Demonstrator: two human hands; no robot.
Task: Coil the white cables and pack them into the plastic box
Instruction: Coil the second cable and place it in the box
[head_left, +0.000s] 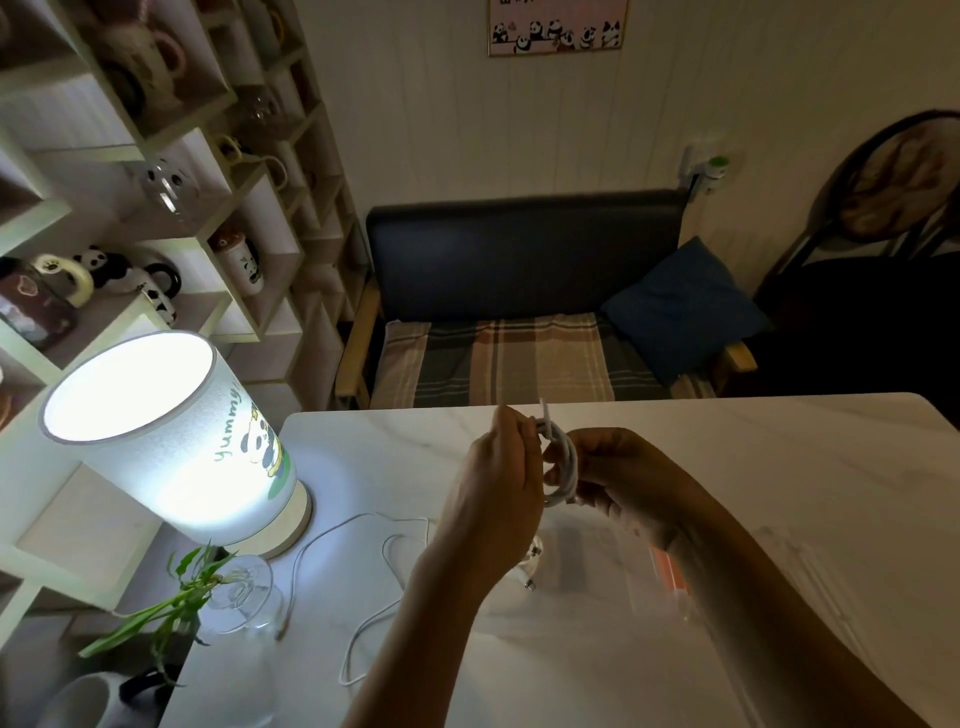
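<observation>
Above the white marble table (753, 467) I hold a coiled white cable (563, 465) between both hands. My right hand (621, 478) grips the coil's right side. My left hand (498, 483) pinches the cable's loose end near the top of the coil. A second white cable (363, 577) lies loose on the table at the left, in wide loops. The clear plastic box (644, 561) with an orange part stands on the table under my right forearm, partly hidden.
A lit panda lamp (171, 441) stands at the table's left corner, with a glass holding a green plant (228, 592) in front of it. Shelves with mugs line the left wall. A bench with a blue cushion (680, 306) stands beyond the table.
</observation>
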